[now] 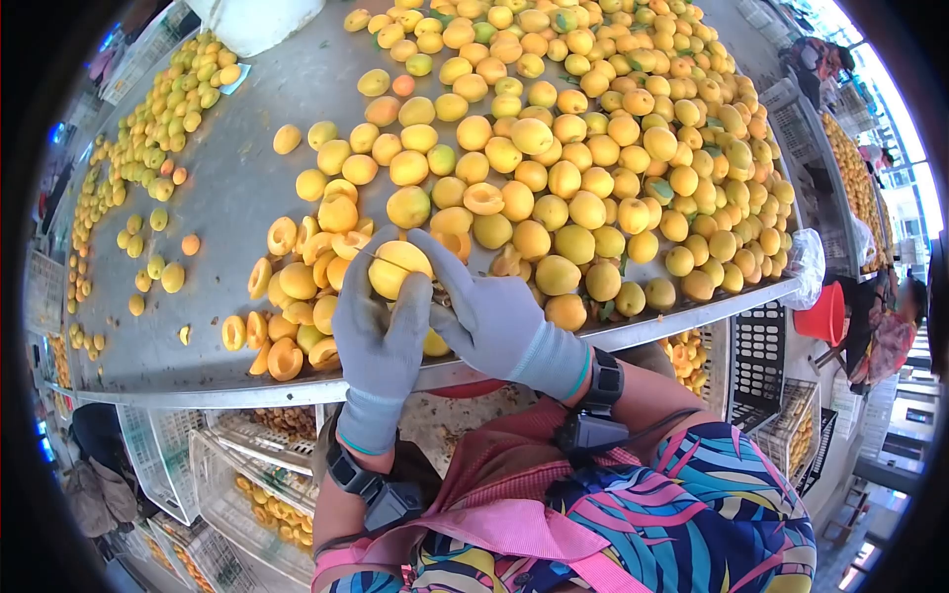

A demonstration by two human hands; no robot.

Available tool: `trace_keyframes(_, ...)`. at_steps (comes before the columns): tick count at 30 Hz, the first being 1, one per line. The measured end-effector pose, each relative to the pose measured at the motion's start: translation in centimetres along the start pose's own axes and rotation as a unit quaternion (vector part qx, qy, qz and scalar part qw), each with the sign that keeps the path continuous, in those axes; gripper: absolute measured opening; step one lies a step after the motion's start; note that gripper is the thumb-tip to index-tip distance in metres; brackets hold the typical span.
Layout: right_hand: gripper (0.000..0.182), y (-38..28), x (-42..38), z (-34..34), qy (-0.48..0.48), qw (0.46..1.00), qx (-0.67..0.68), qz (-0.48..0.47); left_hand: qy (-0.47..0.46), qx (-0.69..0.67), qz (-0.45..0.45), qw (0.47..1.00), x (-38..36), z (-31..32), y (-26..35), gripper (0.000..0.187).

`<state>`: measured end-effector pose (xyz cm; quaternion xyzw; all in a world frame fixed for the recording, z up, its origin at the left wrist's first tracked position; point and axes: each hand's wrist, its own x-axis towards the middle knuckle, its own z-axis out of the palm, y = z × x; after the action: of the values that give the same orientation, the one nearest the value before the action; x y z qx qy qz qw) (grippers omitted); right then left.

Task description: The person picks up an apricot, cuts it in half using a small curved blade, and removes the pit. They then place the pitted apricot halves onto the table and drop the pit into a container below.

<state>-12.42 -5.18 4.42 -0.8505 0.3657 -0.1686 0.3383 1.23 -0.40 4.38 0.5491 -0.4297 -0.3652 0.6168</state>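
Note:
A whole yellow apricot is held between the gloved fingers of my left hand, over the front edge of the metal table. My right hand, also in a grey glove, is closed beside it, its forefinger touching the fruit. A thin dark blade lies across the apricot and runs toward my right fingers; its handle is hidden. Just left of my hands is a pile of halved apricots, some with the hollow side up.
Whole apricots cover the table's middle and right, and more lie along its left side. Plastic crates stand below the front edge. A red bucket and another person are at right.

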Motion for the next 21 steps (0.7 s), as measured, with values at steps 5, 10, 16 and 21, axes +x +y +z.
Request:
trace_keyframes(5, 0.076, -0.1, -0.3, -0.5, -0.002, 0.999, 0.026, -0.019, -0.018, -0.037, -0.039, 0.998, 0.0, -0.5, -0.9, 0.04)
trace_keyframes(10, 0.079, 0.2, 0.3, -0.5, 0.029, 0.993, 0.088, -0.068, -0.014, -0.043, -0.105, 0.993, -0.2, -0.3, -0.3, 0.036)
trace_keyframes(16, 0.078, 0.1, 0.3, -2.0, -0.055, 0.982, 0.169, -0.064, -0.073, -0.101, -0.092, 0.988, -0.6, 0.3, 0.3, 0.034)
trace_keyframes(21, 0.073, 0.6, 0.2, -1.7, -0.077, 0.966, 0.241, -0.051, -0.131, -0.044, -0.127, 0.982, -0.4, -0.2, 0.4, 0.026)
